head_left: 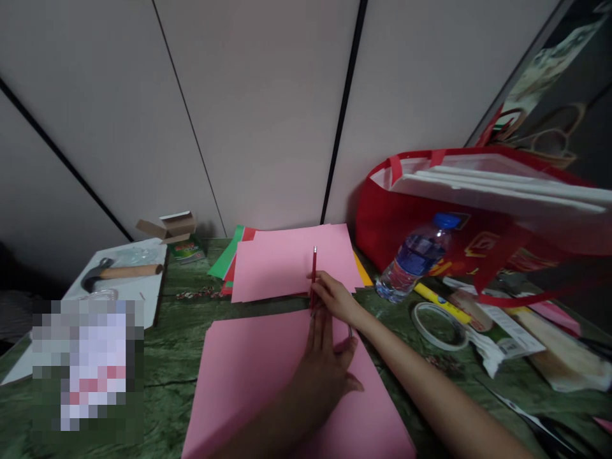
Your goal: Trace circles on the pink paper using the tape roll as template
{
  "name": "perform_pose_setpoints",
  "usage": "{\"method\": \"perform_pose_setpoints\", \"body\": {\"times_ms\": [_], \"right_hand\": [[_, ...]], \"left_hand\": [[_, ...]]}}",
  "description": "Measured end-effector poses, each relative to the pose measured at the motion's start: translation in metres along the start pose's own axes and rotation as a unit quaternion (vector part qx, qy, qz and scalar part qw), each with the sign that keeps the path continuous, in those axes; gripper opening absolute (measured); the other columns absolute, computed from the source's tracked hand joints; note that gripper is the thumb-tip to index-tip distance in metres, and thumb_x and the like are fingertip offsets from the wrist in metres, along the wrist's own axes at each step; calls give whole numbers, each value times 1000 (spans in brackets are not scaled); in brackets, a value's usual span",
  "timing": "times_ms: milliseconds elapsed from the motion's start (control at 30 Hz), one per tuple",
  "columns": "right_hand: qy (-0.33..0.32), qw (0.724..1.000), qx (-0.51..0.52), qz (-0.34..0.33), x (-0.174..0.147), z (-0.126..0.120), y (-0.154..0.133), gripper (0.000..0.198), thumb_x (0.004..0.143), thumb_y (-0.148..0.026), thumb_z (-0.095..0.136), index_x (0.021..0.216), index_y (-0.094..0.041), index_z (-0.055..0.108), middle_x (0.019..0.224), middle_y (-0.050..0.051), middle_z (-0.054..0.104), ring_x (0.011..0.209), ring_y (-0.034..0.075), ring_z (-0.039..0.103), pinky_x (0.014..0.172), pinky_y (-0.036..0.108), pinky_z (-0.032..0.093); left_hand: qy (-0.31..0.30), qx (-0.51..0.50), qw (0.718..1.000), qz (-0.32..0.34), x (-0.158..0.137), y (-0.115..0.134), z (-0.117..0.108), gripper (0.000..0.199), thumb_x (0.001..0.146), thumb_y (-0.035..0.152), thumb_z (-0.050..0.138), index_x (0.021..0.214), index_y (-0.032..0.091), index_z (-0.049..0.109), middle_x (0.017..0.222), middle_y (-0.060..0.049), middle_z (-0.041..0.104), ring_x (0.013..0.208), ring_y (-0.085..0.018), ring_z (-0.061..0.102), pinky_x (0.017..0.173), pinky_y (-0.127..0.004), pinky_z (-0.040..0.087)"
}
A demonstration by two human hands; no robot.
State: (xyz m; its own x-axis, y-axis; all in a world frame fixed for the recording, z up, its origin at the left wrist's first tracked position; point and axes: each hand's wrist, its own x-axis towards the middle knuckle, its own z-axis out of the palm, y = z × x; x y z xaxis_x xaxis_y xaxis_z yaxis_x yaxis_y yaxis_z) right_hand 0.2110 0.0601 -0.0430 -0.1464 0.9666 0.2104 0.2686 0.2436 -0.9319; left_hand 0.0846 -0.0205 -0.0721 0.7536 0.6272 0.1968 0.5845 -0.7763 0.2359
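Grn tbl (pixel 165 382): R hand (pixel 335 298) w/ pencil (pixel 314 264), L hand (pixel 329 366) on pink ppr (pixel 246 360).

You have a dim, evenly gray scene, with the wall panels (pixel 262 121) dulling toward the corners and the top right sinking into near-dark. Your left hand (pixel 327 363) lies in shade, darker than your right hand (pixel 335 296). On the plastic water bottle (pixel 414 261) you get small glints. Your wide lens slants the panels and stretches the scissors (pixel 533 419) near the edge. Softness smears fine print, and a coarse mosaic patch (pixel 98 366) covers your lower left.
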Motion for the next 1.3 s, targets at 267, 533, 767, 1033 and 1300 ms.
{"method": "perform_pose_setpoints", "body": {"times_ms": [267,533,767,1033,1300], "right_hand": [[47,996,60,40,-5,-13,10,28,84,-43,48,104,-22,50,67,-5,56,51,13,59,51,28,52],[117,991,58,38,-17,-24,19,33,83,-50,49,99,-21,49,71,-3,58,56,15,63,53,30,55],[211,971,100,54,-40,-32,20,42,75,-60,56,93,-23,48,73,0,60,58,20,64,57,40,57],[269,955,108,62,-76,-37,18,41,74,-59,60,93,-24,47,77,3,63,63,25,66,64,47,57],[303,947,97,51,-98,-29,17,39,76,-57,59,91,-23,46,78,2,64,65,23,68,70,44,56]], "left_hand": [[2,0,1000,4,0,-1,-2,80,66,61,64,133,20,46,150,-23,11,133,-47,14,100,-64,29],[-6,-20,1000,-6,0,-4,-6,83,62,64,65,132,24,47,151,-21,8,134,-47,13,101,-62,28],[-74,-50,995,-43,5,-4,-23,75,66,67,60,131,30,49,149,-19,19,134,-46,16,99,-61,30],[-86,-18,996,-22,12,-5,-43,70,66,65,63,126,32,53,140,-15,35,128,-40,31,97,-56,34],[-105,99,987,65,25,-8,-68,33,91,24,46,118,35,59,96,-9,59,100,-27,49,83,-38,39]]}}
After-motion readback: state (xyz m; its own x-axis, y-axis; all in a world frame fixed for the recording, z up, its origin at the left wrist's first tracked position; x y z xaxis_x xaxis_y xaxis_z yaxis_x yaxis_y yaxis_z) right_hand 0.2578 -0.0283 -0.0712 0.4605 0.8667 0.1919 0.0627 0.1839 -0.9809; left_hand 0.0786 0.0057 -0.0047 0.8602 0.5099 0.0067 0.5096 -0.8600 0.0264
